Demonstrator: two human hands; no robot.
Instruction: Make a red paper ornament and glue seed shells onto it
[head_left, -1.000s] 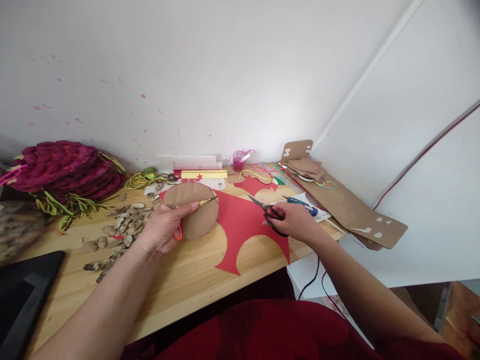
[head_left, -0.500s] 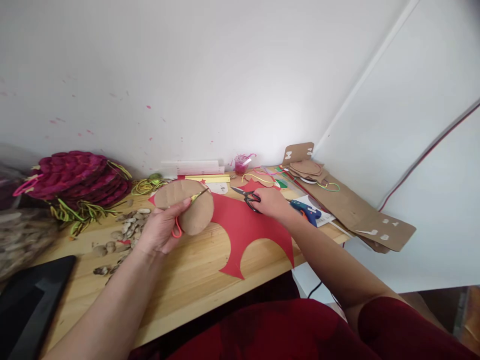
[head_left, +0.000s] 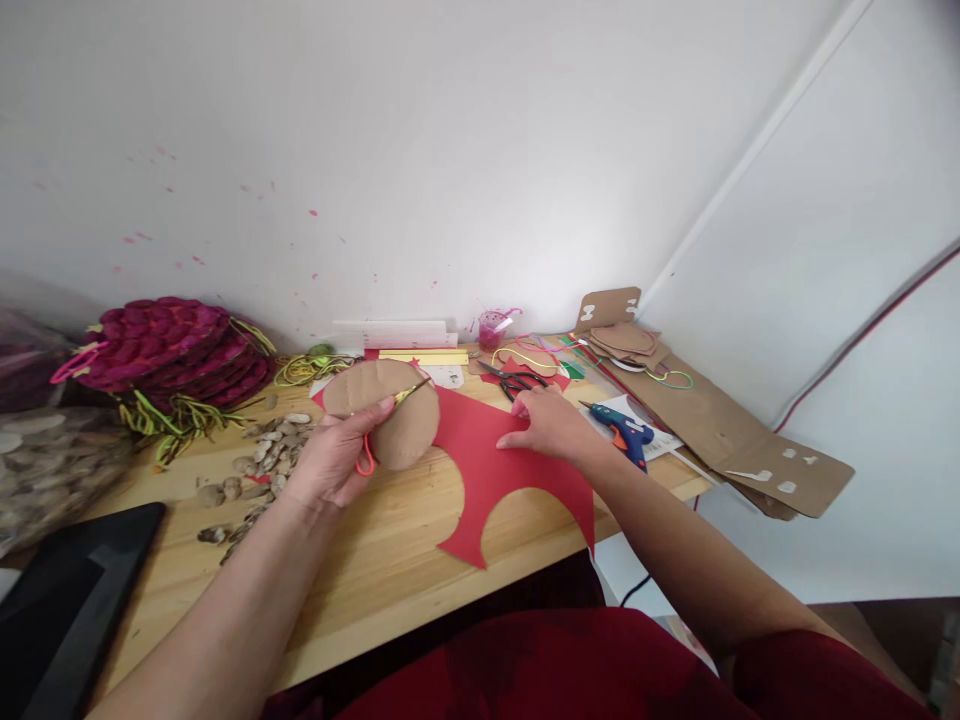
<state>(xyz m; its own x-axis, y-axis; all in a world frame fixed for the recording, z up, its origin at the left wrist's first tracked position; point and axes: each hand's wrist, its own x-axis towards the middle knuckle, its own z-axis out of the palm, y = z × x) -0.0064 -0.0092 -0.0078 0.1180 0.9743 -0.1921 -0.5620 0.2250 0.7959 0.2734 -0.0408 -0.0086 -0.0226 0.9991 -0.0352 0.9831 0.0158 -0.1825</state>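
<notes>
My left hand (head_left: pixel 334 462) is closed on a round brown cardboard disc (head_left: pixel 390 412) with an orange loop hanging from it, and a thin yellow stick lies across the disc under my thumb. The disc is held just above the wooden table (head_left: pixel 360 560). My right hand (head_left: pixel 546 425) rests on the red paper sheet (head_left: pixel 502 465), which has round pieces cut out of it. Its fingers are bent loosely and hold nothing. Black scissors (head_left: pixel 517 380) lie on the table just beyond that hand.
A blue glue gun (head_left: pixel 626 432) lies right of my right hand. Brown cardboard pieces (head_left: pixel 697 410) run along the right edge. Seed shells (head_left: pixel 259 460) and magenta woven mats (head_left: pixel 172 340) sit at the left. A black tablet (head_left: pixel 60 600) lies near the front left corner.
My right hand carried the scissors away from me, set them down at the back of the table and came back onto the red paper. The left hand kept hold of the disc.
</notes>
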